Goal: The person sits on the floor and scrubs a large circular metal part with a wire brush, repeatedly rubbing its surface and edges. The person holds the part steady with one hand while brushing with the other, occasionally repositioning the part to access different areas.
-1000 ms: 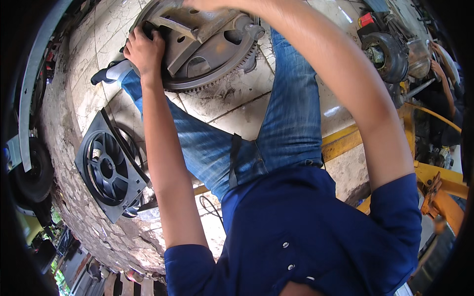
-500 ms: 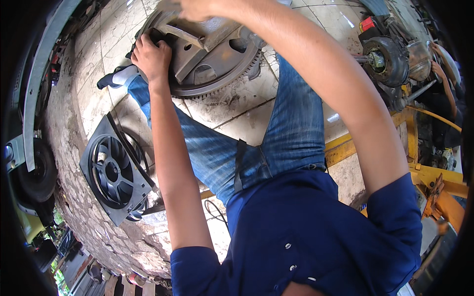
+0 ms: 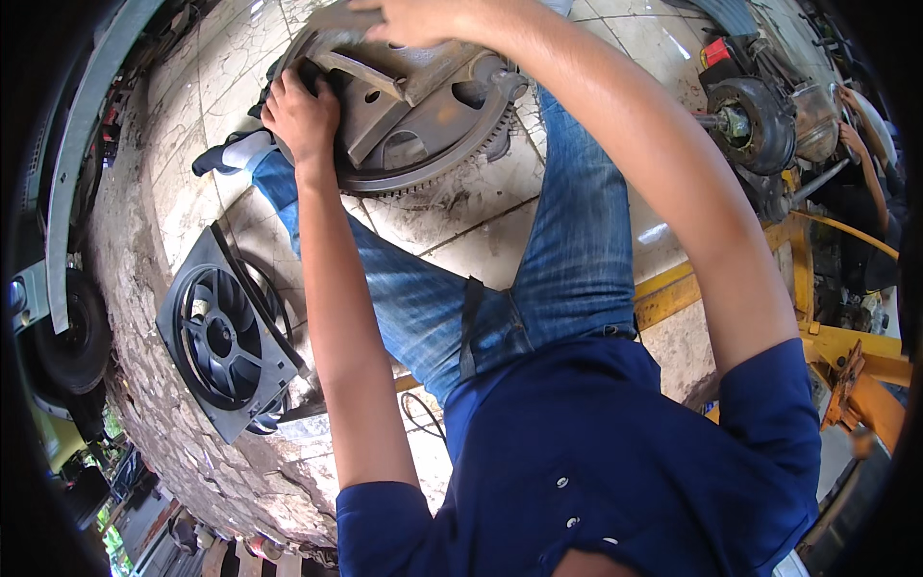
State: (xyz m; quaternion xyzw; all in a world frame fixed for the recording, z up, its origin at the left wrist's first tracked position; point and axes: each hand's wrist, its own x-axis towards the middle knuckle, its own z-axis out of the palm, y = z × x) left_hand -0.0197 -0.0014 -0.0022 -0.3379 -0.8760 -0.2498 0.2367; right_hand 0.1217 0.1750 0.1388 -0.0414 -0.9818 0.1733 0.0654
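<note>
A large round toothed flywheel (image 3: 423, 159) lies on the floor between my legs. Across its face lie rusty, angled metal bars (image 3: 380, 135). My left hand (image 3: 303, 117) is closed over the flywheel's left rim, its fingers curled by a dark part there. At the top edge of the view, my right hand (image 3: 418, 19) reaches across the far side of the wheel, palm down. Its fingers bend toward a blurred grey patch under the fingertips; what they hold cannot be made out. The picture's upper edge cuts off part of that hand.
A black radiator fan in its shroud (image 3: 221, 337) leans at my left. On the right are a greasy hub-like assembly (image 3: 750, 120) and a yellow metal frame (image 3: 673, 293). Another person's arms (image 3: 865, 159) show at the far right. A tyre (image 3: 72, 332) stands at the far left.
My right hand has shifted slightly right and down at the flywheel's far side. The left hand keeps its place on the rim; the whole view has moved slightly.
</note>
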